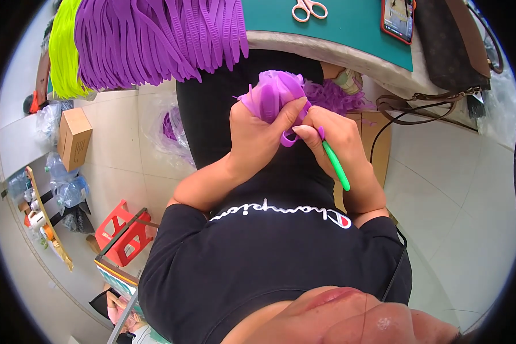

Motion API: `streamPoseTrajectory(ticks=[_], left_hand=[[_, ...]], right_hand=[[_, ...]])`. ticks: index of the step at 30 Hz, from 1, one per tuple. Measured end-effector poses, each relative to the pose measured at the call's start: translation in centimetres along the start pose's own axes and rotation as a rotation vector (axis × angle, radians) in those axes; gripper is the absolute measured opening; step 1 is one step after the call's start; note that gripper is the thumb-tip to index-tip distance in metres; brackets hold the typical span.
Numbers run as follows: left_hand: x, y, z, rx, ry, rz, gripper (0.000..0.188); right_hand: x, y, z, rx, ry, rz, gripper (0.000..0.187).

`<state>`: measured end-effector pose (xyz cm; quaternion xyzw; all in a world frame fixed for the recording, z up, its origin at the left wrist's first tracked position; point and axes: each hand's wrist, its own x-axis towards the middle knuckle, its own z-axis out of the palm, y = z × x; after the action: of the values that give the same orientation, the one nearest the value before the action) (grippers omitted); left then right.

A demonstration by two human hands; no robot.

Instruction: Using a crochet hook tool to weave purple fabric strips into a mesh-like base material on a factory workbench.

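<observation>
In front of my lap, my left hand (265,129) is closed around a bunched, soft purple rubbery piece (274,92) with a thin, see-through edge. A narrow purple loop (288,137) hangs below its thumb. Right beside it, my right hand (338,140) pinches part of the purple band and also has a slim tool with a green handle (336,166) in its grip. The handle points down toward my body; its working end is hidden among the fingers. Both hands nearly touch.
Long purple ridged straps (149,40) and lime-green straps (66,54) hang over the table's left edge. Pink-handled scissors (309,10) and a phone (397,20) lie on the green mat (350,34). A brown bag (450,46) sits at right. Purple scraps (338,97) lie beyond my hands.
</observation>
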<state>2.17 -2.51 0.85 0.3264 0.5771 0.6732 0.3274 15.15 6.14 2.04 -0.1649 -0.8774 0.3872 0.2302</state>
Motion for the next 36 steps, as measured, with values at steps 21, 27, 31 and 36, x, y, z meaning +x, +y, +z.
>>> streamPoseTrajectory(ticks=[21, 27, 31, 36], left_hand=[[0.3, 0.5, 0.0, -0.292, -0.054, -0.266, 0.021], [0.0, -0.8, -0.8, 0.238, -0.055, -0.066, 0.028], [1.3, -1.8, -1.4, 0.373, -0.018, 0.013, 0.025], [2.4, -4.6, -4.2, -0.170, 0.029, -0.279, 0.015]], right_hand=[[-0.1, 1.9, 0.5, 0.712, 0.055, 0.451, 0.039], [-1.5, 1.9, -0.1, 0.911, 0.127, 0.302, 0.034], [-2.5, 1.1, -2.3, 1.207, 0.226, 0.207, 0.039], [-4.8, 2.0, -9.1, 1.654, 0.447, -0.228, 0.021]])
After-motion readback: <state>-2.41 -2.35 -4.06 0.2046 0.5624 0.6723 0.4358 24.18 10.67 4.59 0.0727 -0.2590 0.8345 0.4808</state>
